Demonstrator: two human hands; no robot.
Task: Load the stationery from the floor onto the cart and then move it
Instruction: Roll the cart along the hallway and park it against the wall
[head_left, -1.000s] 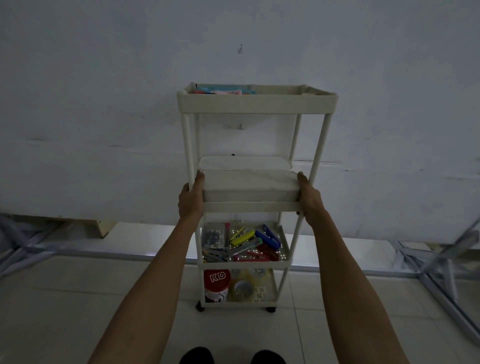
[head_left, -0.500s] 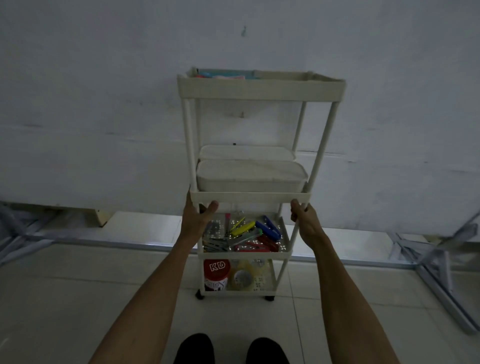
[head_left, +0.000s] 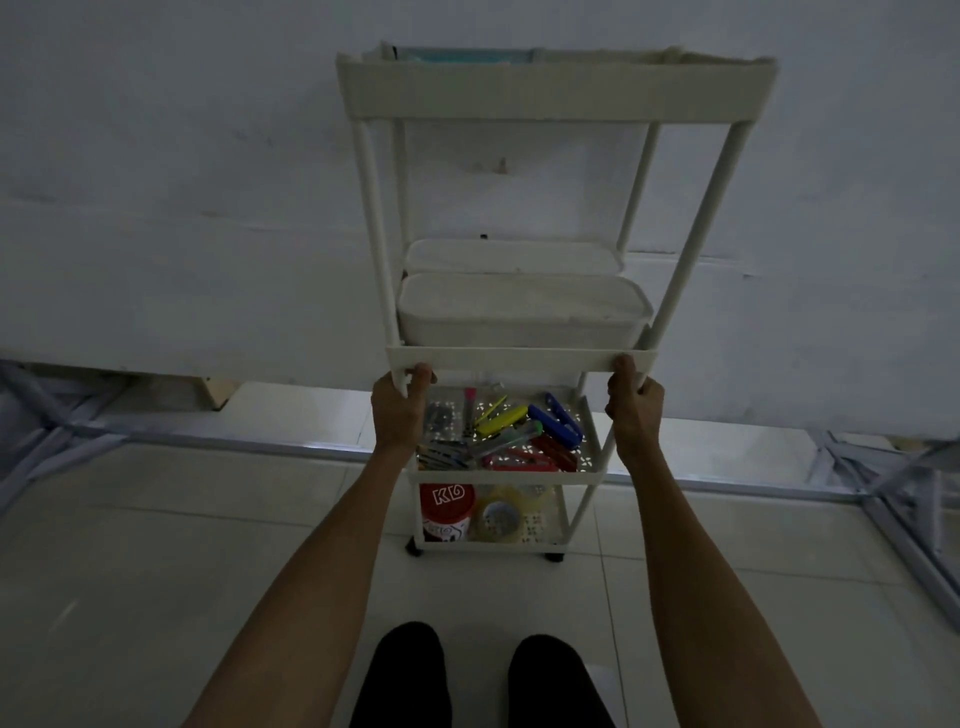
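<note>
On the cart (head_left: 521, 359), my left hand (head_left: 397, 413) clasps the front-left post just under the second shelf. My right hand (head_left: 635, 413) clasps the front-right post.

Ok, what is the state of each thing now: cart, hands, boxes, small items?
cart: upright, wheels on floor
left hand: grips front left post under second shelf
right hand: grips front right post
near box: lid on, second shelf
far box: lid on, behind it
cutters: loose pile, third shelf
can: upright, bottom shelf
tape: beside can
</note>
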